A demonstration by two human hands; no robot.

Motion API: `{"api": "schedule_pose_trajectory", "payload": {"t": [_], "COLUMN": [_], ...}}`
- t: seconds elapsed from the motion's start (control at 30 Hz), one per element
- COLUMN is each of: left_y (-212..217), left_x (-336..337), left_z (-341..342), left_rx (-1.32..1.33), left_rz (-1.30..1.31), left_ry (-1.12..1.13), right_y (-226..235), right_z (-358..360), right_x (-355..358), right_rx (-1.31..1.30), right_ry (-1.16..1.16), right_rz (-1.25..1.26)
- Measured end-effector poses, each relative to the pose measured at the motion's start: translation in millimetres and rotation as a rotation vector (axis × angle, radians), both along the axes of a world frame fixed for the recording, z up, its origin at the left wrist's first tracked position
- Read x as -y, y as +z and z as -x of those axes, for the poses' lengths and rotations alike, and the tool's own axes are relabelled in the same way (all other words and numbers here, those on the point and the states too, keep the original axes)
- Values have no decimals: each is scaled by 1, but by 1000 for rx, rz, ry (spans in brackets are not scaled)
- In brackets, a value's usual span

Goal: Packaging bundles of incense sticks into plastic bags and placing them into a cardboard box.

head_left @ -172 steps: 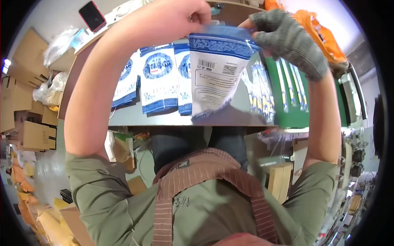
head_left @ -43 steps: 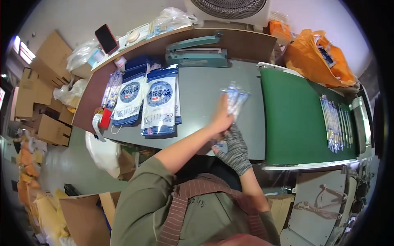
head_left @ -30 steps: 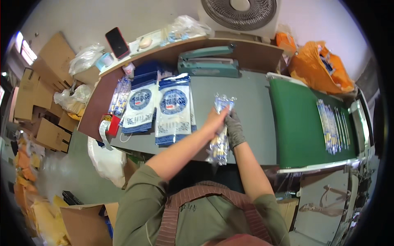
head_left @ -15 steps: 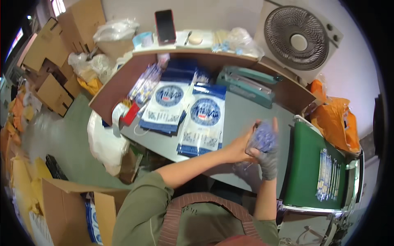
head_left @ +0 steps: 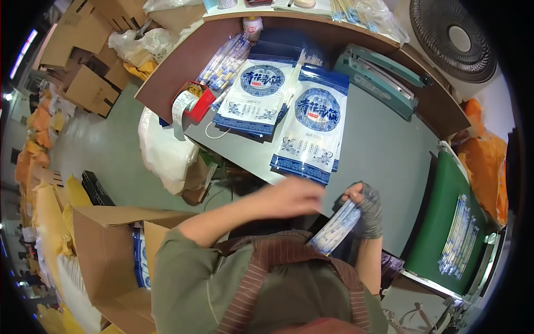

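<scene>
Head view, far left: brown cardboard boxes [head_left: 89, 89] stand on the floor; below them, an open carton [head_left: 105, 239] with blue-and-white packets [head_left: 140, 259] inside.
White sack: [head_left: 161, 150] bulges below the left end of the bench's front edge.
Red holder: [head_left: 202, 106] at the bench's front left corner, a paper strip [head_left: 178, 119] hanging from it past the edge.
Loose sticks: [head_left: 225, 61] slim, wrapped, heaped along the bench's left wall; a small white bottle [head_left: 252, 29] in the back left corner.
Pouches: left stack [head_left: 258, 92] set back from the front edge; right stack [head_left: 312, 119] reaching close to it.
Left hand: [head_left: 297, 197] over the front edge, hiding part of it; too blurred to tell its grip.
Stick bundle: [head_left: 336, 228] slanting across the front edge, its lower end by the striped apron [head_left: 281, 250].
Right hand: [head_left: 367, 209] in a grey fingerless glove, closed around the bundle's upper end.
Teal sealer: [head_left: 378, 83] along the bench's back wall.
Green mat: [head_left: 436, 222] at the bench's right end, more sticks [head_left: 459, 236] laid on it; orange bag [head_left: 481, 167] behind.
Surface: grey bench top [head_left: 389, 161], brown raised walls.
Room: grey-green floor [head_left: 119, 156] at left, fan [head_left: 453, 39] behind the back right corner.
</scene>
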State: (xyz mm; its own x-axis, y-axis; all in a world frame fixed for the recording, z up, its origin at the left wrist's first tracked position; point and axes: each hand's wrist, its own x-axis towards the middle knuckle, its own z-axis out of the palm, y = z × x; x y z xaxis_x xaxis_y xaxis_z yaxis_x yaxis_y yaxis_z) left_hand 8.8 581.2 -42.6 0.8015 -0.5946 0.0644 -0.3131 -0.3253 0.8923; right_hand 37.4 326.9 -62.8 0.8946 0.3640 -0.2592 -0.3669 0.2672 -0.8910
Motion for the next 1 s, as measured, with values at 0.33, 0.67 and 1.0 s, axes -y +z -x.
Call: {"api": "schedule_pose_trajectory", "payload": {"t": [0.33,0.67,1.0], "left_y": [-31,6,19], "left_x": [-193,-218,-121], "left_z": [-55,-89,-108], "left_rx": [582,-86,326], "left_rz": [-732,-399,-13], "left_ry": [523,391,737], "right_y": [11,7,14], "right_z": [0,3,28], "right_x": [-28,-29,-5], "right_rx": [-71,-95,-31], "right_ry": [60,14,-42], "right_rz": [-10,-20,10]}}
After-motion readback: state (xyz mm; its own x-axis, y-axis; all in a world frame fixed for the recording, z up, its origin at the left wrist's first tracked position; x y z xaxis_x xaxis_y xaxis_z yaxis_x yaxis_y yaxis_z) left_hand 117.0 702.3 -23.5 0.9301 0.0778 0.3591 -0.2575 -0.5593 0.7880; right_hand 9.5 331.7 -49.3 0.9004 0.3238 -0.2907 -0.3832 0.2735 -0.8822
